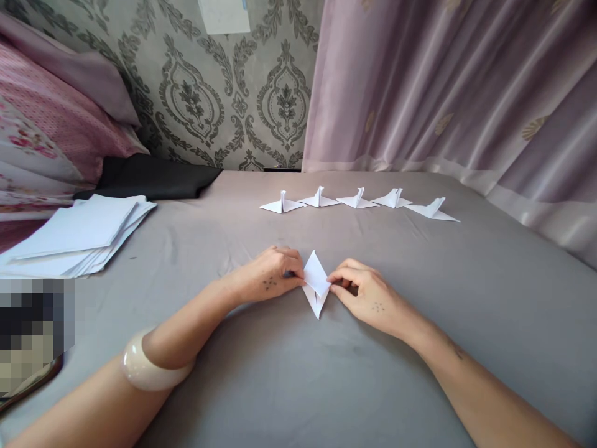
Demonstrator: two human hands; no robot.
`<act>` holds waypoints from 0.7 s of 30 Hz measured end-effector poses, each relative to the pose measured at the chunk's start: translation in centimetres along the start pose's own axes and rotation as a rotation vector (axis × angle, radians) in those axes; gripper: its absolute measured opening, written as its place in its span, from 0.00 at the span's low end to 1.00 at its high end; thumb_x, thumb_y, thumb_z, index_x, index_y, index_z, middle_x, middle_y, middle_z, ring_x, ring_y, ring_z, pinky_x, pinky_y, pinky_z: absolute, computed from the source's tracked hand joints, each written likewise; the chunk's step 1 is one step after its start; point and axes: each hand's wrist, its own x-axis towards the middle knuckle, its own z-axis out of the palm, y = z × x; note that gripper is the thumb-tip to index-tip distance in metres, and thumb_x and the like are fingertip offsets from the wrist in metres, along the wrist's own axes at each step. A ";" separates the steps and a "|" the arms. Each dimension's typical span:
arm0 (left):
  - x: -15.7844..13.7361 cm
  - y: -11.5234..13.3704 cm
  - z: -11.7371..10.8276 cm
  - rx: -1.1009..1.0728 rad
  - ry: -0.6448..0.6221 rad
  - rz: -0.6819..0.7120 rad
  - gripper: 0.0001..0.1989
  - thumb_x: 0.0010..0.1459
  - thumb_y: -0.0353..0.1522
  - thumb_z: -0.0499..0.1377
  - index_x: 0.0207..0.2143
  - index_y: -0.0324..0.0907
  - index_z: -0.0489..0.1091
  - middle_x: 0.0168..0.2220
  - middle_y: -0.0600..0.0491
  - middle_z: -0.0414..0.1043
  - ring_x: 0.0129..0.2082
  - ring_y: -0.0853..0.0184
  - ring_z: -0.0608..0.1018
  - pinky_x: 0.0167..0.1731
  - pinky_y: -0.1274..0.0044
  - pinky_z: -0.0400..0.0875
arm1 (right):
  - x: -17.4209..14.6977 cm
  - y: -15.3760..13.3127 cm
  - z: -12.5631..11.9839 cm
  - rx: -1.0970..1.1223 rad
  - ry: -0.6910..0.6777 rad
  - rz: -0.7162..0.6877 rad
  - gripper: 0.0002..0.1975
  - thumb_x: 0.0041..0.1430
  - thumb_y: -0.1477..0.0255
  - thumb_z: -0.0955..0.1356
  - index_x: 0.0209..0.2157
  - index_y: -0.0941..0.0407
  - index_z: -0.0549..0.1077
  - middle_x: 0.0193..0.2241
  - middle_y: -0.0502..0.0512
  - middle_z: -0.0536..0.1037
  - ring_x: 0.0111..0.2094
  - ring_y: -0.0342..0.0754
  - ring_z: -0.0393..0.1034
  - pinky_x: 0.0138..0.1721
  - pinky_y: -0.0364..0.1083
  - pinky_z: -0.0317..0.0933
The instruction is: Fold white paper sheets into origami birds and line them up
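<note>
Between my hands is a white sheet folded into a diamond, a folded paper (315, 274) with a slit down its lower half. My left hand (275, 274) pinches its left corner between thumb and fingers. On the opposite corner, my right hand (364, 287) grips with thumb and fingertips. The lower point of the diamond faces me, low over the grey cloth or resting on it; I cannot tell which. Beyond it, several folded paper cranes (358, 199) stand in a row with their wings spread.
A stack of white paper (79, 233) lies at the left, in front of a black folded cloth (153, 176). Nearer me on the left is a blurred-out, dark-edged object (32, 342). Grey cloth (326, 386) covers the surface. Pinkish curtains (420, 87) hang behind on the right.
</note>
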 end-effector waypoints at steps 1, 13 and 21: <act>0.0 0.1 0.0 -0.002 -0.006 -0.021 0.08 0.60 0.30 0.58 0.30 0.38 0.75 0.32 0.50 0.73 0.33 0.67 0.74 0.36 0.77 0.65 | 0.0 -0.1 0.0 -0.002 0.000 0.000 0.08 0.60 0.68 0.65 0.35 0.50 0.76 0.38 0.48 0.74 0.32 0.40 0.69 0.36 0.43 0.62; 0.4 0.9 0.0 -0.060 -0.086 -0.334 0.12 0.60 0.34 0.54 0.29 0.39 0.74 0.31 0.52 0.72 0.29 0.69 0.71 0.29 0.78 0.62 | 1.3 -0.1 -0.6 0.045 -0.041 0.141 0.12 0.59 0.64 0.64 0.29 0.52 0.77 0.33 0.49 0.75 0.30 0.43 0.66 0.32 0.44 0.58; 0.7 0.8 -0.1 -0.107 -0.105 -0.424 0.14 0.58 0.35 0.52 0.27 0.38 0.72 0.22 0.56 0.66 0.22 0.72 0.64 0.23 0.79 0.56 | 2.6 -0.2 -1.2 0.131 -0.117 0.282 0.11 0.55 0.63 0.66 0.29 0.53 0.76 0.26 0.48 0.75 0.27 0.43 0.65 0.27 0.43 0.54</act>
